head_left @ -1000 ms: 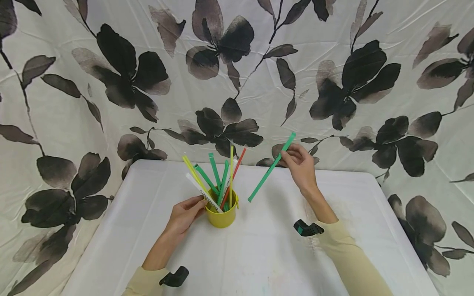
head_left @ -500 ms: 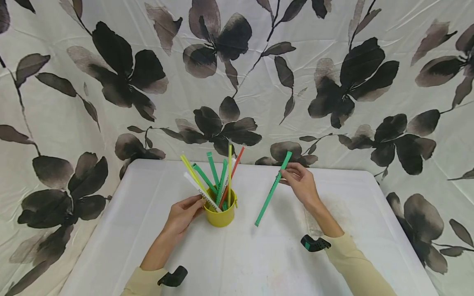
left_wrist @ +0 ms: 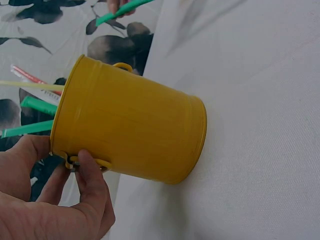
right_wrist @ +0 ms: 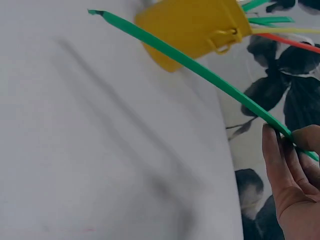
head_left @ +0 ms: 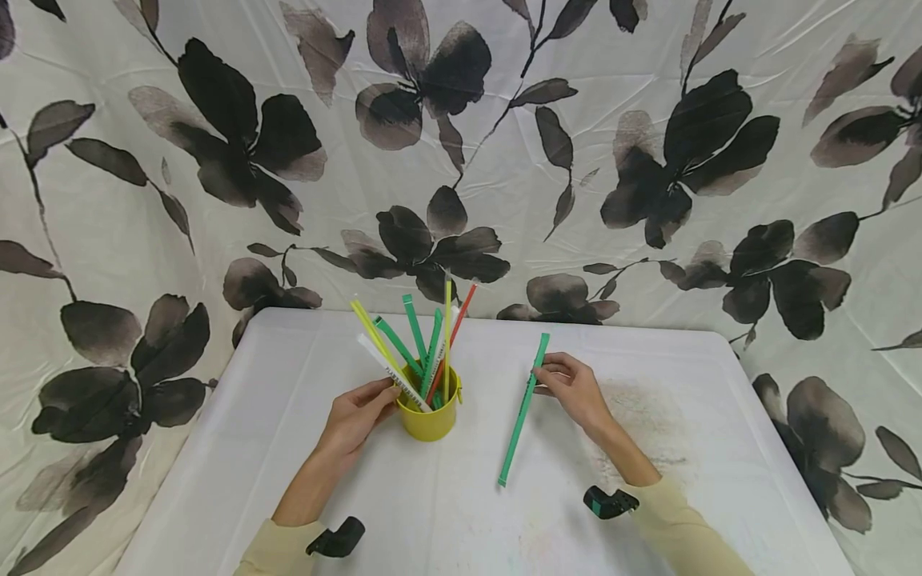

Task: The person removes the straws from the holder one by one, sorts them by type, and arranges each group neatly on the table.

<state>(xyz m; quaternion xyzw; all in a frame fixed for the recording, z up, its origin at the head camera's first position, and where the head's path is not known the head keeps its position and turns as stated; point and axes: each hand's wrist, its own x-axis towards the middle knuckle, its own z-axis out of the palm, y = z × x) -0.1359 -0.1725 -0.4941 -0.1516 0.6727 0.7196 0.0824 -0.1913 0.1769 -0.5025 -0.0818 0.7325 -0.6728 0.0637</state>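
A small yellow bucket stands on the table. Leaning out of its mouth are several slim sticks: green, yellow, red and white with black print. My left hand pinches the bucket at its rim and side loop, seen closely in the left wrist view. To the right of the bucket, my right hand pinches a long, thin green wrapped stick near its upper end. The stick slants down towards me; its lower end passes in front of the bucket in the right wrist view.
The white-covered table has a faint brownish smudge near my right forearm. Behind it hangs a white cloth with dark flower print. A black device sits at each wrist.
My right hand has come down and towards me with the green stick, which is now steeper and lower. My left hand and the bucket have stayed in place.
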